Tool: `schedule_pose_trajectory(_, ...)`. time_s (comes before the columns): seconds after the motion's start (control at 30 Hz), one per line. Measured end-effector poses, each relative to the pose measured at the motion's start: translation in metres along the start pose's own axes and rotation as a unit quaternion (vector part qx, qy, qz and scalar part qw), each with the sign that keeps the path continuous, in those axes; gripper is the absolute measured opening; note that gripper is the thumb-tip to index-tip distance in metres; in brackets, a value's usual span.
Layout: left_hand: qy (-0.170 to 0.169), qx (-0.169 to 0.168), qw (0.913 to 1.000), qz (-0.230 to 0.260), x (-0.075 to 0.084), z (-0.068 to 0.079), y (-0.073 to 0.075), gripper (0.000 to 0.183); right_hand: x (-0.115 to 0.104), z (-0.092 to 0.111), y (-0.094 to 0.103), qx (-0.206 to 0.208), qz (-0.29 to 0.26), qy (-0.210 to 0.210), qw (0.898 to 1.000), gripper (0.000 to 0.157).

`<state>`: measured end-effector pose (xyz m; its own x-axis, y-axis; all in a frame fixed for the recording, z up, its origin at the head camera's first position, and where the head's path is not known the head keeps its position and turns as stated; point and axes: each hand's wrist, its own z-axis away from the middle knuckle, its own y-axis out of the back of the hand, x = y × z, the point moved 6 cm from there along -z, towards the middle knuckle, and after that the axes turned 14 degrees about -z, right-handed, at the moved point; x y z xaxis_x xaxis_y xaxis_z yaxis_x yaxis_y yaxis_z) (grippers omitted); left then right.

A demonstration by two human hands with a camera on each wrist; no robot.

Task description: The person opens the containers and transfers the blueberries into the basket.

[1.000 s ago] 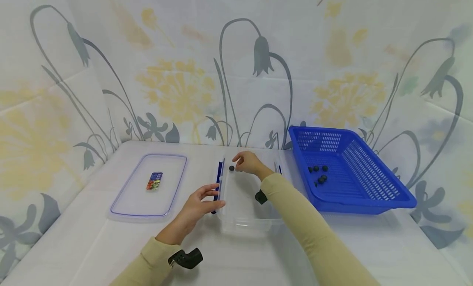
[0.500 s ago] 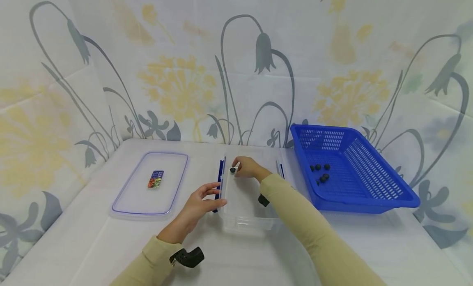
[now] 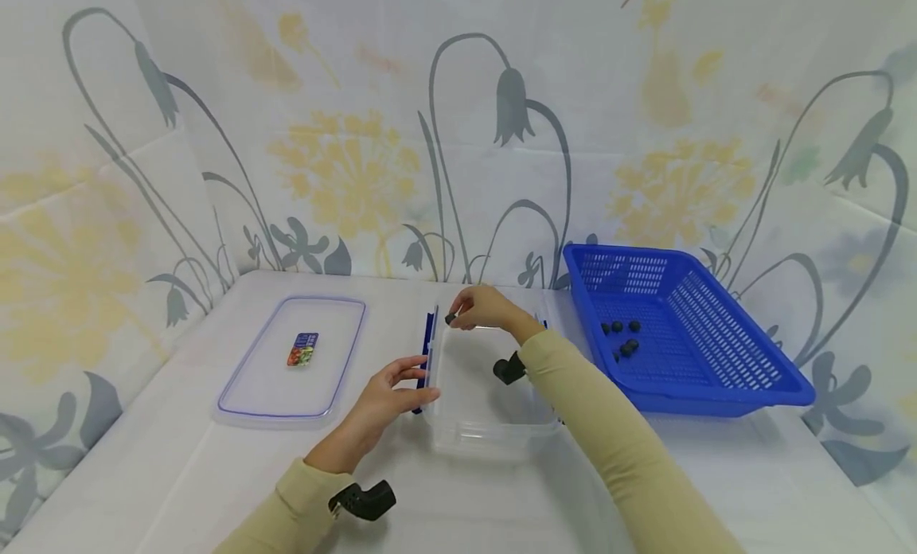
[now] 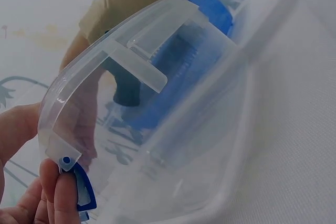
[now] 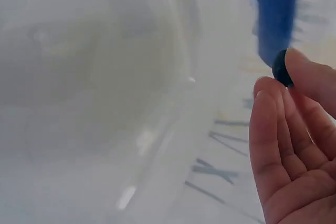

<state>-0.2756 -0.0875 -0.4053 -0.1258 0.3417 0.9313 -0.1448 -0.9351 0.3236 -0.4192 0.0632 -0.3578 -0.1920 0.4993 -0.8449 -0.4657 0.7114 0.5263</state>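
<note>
Between the thumb and fingertips of my right hand [image 3: 487,309] is a small dark round ball [image 5: 282,68], pinched above the far left part of a clear plastic box [image 3: 494,436]. In the head view only part of that ball shows beside the fingertips. My left hand [image 3: 383,399] grips the box's left rim, thumb over the edge and fingers outside by a blue latch [image 4: 84,188]. Several similar dark balls [image 3: 634,325] lie in a blue slotted basket [image 3: 705,396] to the right.
A clear lid [image 3: 261,387] with a purple-blue border and a coloured label [image 3: 303,350] lies flat to the left of the box. Behind the white table [image 3: 473,506] hangs a flower-patterned cloth [image 3: 358,60]. The basket's raised wall stands close to the right arm.
The right hand lowered to the ball at the box's far left, took it between its fingers and lifted it slightly. The left hand has stayed on the rim.
</note>
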Motion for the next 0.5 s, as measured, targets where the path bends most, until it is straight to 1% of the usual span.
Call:
schedule_pose_trajectory(0.13, 0.003, 0.005, 1.0, -0.001, -0.001, 0.0, 0.0, 0.053, -0.011, 0.01, 0.028, 0.022, -0.048, 0.016, 0.998, 0.024)
schedule_pose_trajectory(0.3, 0.003, -0.001, 1.0, 0.0, -0.002, 0.003, -0.002, 0.056, -0.015, 0.034, 0.072, 0.055, -0.081, 0.018, 0.995, 0.03)
schedule_pose_trajectory(0.43, -0.003, -0.001, 1.0, 0.004, -0.002, 0.003, -0.002, 0.057, -0.01, 0.058, 0.108, 0.085, -0.083, 0.019, 0.993, 0.032)
schedule_pose_trajectory(0.5, -0.008, 0.001, 1.0, 0.004, -0.001, 0.002, -0.001, 0.057, -0.005, 0.07, 0.125, 0.104, -0.077, 0.012, 0.991, 0.032)
